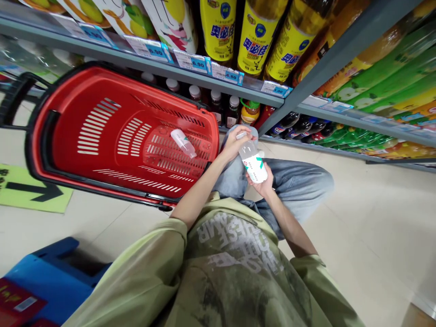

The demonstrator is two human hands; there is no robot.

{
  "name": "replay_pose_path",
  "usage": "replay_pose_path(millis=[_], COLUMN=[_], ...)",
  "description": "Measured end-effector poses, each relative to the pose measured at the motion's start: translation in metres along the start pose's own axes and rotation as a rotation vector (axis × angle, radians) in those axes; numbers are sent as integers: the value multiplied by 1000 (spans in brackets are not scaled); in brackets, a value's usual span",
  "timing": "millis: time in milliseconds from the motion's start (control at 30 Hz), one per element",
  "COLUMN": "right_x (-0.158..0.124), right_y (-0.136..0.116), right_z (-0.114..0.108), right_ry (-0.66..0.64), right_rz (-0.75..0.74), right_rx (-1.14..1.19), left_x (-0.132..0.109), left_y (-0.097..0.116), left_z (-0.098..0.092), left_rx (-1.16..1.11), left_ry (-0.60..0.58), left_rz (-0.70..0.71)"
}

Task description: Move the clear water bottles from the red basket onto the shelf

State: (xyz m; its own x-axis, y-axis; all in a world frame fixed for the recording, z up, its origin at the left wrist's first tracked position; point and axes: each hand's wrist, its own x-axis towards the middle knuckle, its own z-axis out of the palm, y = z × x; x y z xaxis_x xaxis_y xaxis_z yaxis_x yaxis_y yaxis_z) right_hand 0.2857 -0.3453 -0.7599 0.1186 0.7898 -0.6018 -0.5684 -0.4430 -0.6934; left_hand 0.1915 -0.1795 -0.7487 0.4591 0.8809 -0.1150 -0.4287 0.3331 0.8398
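A clear plastic bottle with a white and green label is held tilted above my bent knees. The fingers of my left hand are closed around its capped neck. My right hand grips its lower part from below and the side. A small pale round shape shows just behind the bottle's right side; I cannot make out what it is. Left of my left forearm stands a red shopping basket. Inside it a similar bottle lies on its side on the slotted bottom.
Shelves of drinks run along the front, with yellow-labelled bottles above a shelf edge with price tags. Dark capped bottles stand below. A blue plastic object is at lower left, near a green floor sign with an arrow.
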Motion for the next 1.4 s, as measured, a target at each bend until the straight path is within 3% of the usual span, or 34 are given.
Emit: replay_pose_path(millis=[167, 400, 600, 1000, 1167, 1300, 1400], right_x=[-4, -4, -7, -6, -6, 1, 6], right_y=[3, 16, 18, 17, 19, 20, 26], right_z=[5, 4, 8, 8, 10, 8, 7], right_ry=[60, 249, 412, 462, 501, 508, 425], right_rz=[-65, -420, -525, -538, -565, -579, -574], right_rx=[-147, -475, -676, -700, -669, -711, -663], left_x=[0, 0, 2, 3, -13, -26, -36], left_y=[2, 0, -8, -13, -16, -15, -10], left_z=[-2, -1, 2, 3, 1, -7, -11], left_rx=[-13, 43, 137, 282, 423, 393, 482], left_ry=[13, -14, -48, -28, -1, -34, -47], left_rz=[17, 4, 52, 104, 153, 101, 81])
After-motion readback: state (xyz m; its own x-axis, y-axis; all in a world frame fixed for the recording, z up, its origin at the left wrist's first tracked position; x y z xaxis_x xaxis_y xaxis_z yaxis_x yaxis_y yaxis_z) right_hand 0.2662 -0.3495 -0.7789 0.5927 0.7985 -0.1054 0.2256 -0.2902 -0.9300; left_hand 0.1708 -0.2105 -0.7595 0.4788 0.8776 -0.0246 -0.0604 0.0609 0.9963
